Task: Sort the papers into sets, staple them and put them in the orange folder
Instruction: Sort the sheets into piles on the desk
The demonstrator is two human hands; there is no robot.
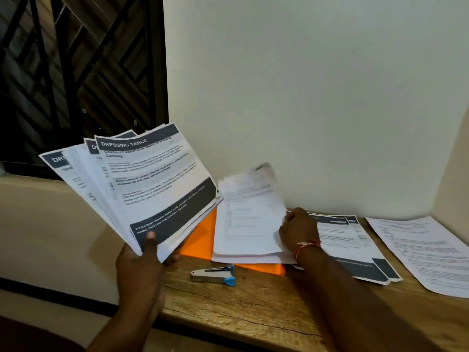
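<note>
1. The left hand [142, 260] grips a fanned sheaf of white printed papers with dark header bands [152, 184]. The thumb presses on the top page and the fingers curl underneath, holding the sheaf up over the table's left end.
2. The right hand [299, 232] has its fingers curled on the right edge of a blurred white sheet [248, 219], whose top bends upward.
3. Both reach over a brown wooden table [253, 313] set against a pale wall.
4. Plain white text pages [426, 252] lie at the far right.
5. Dark-banded printed sheets [355, 250] lie just beside the right hand and partly under the wrist.
6. The flat orange folder [200, 240] lies under the blurred sheet, between the two hands.
7. A silver stapler with blue ends [214, 273] rests just in front of the folder.
8. A red thread bracelet [307, 246] circles the right wrist.
</note>
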